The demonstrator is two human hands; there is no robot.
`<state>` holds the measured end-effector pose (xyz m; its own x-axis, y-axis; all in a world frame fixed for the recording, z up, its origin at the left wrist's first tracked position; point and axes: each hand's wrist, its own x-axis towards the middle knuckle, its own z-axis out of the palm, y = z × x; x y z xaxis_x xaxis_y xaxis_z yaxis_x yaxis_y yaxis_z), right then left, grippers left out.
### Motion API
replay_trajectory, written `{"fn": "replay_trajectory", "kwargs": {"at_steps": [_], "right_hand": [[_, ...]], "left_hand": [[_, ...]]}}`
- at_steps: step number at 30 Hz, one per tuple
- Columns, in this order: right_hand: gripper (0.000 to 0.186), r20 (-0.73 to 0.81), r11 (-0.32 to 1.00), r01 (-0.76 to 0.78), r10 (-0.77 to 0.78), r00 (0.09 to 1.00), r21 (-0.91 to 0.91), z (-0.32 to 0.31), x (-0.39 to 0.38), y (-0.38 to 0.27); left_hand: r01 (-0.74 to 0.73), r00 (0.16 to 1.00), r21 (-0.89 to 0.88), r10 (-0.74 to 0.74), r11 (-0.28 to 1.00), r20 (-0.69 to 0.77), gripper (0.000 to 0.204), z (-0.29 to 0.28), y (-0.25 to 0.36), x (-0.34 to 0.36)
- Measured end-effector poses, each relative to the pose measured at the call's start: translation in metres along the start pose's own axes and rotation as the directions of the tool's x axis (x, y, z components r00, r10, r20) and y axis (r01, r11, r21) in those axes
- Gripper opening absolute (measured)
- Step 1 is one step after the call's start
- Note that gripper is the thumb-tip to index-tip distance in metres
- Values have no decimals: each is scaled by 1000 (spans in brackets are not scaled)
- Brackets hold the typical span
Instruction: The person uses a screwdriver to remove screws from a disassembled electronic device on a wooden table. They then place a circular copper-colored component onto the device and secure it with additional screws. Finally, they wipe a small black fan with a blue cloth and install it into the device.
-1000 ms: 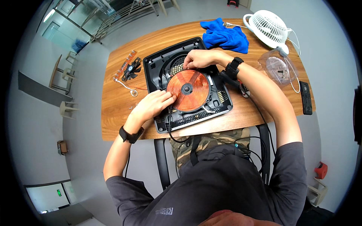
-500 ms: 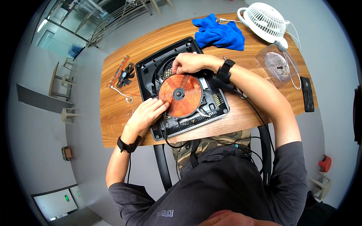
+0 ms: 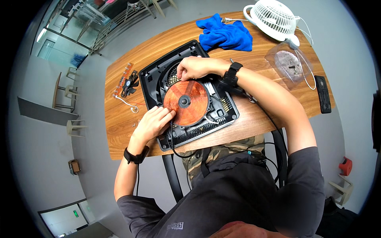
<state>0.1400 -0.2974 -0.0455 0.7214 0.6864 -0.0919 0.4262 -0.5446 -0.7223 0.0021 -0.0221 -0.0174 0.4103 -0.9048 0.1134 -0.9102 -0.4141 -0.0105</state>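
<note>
Your left hand (image 3: 152, 122) has its fingers bent and close together; the fingertips press on the left edge of the round copper coil (image 3: 186, 102); you cannot tell if they pinch it or just rest on it. Your right hand (image 3: 194, 67) curls over the top edge of the same coil; its fingers are bent down and touch the rim there; the grip looks nearly closed, but the fingertips are hidden, so you cannot tell if it holds anything. The coil lies flat in the middle of the open black cooker case (image 3: 186, 95); a dark hub sits at its centre.

The case rests on the wooden counter (image 3: 123, 127), right in front of you; a black cable hangs from its near edge. Left of the case lie a small black fan part (image 3: 129, 82) and an orange strip with a white wire; they are just beside the case. Behind the case is a blue cloth (image 3: 226, 35); further right stands a white desk fan (image 3: 274, 18). A clear plastic cover (image 3: 289, 65) lies near your right arm; a black remote (image 3: 323, 94) lies at the right edge of the counter.
</note>
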Motion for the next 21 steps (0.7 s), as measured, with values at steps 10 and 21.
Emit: {"fn": "replay_trajectory", "kwargs": {"at_steps": [10, 21], "right_hand": [[27, 77, 993, 47, -39, 996, -109, -38, -23, 12], [24, 169, 996, 84, -78, 983, -23, -25, -14, 9]], "left_hand": [[76, 994, -104, -83, 992, -66, 59, 0, -1, 2], [107, 994, -51, -108, 993, -22, 68, -6, 3, 3]]}}
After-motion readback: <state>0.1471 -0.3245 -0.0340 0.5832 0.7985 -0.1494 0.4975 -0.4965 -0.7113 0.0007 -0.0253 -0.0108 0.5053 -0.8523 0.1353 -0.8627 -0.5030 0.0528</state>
